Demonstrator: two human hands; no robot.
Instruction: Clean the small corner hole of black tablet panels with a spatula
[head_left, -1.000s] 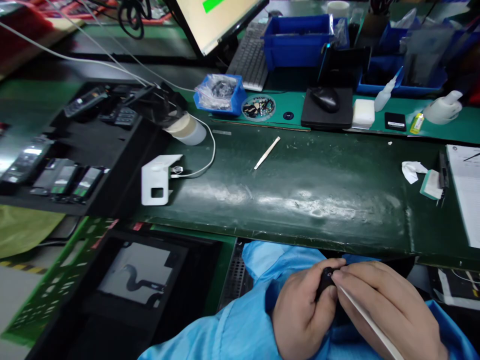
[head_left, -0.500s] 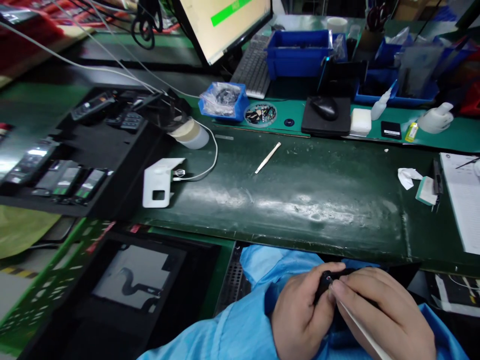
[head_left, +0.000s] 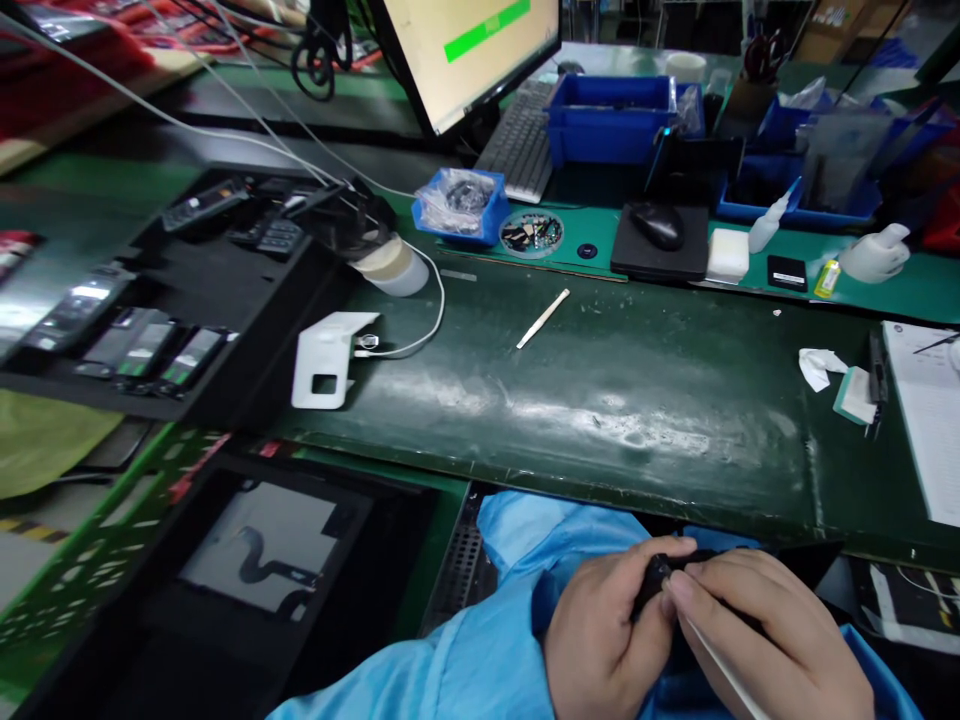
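Probing work, by the look of it: the left hand [head_left: 600,645] clamps a small black plastic part [head_left: 653,579] below the near edge of the green surface [head_left: 600,400], while the right hand [head_left: 765,630] pinches a slim white plastic stick [head_left: 724,672], tip against the part. Any next move calls for steady, light pressure.

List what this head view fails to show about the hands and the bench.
All in the head view:
The small black part is mostly covered by the fingers of the left hand and right hand, so its shape is unreadable.
The white stick has its lower end cut off by the bottom edge.
The monitor is cut off by the top edge.
The paper sheet is cut by the right edge, and its print is too small.
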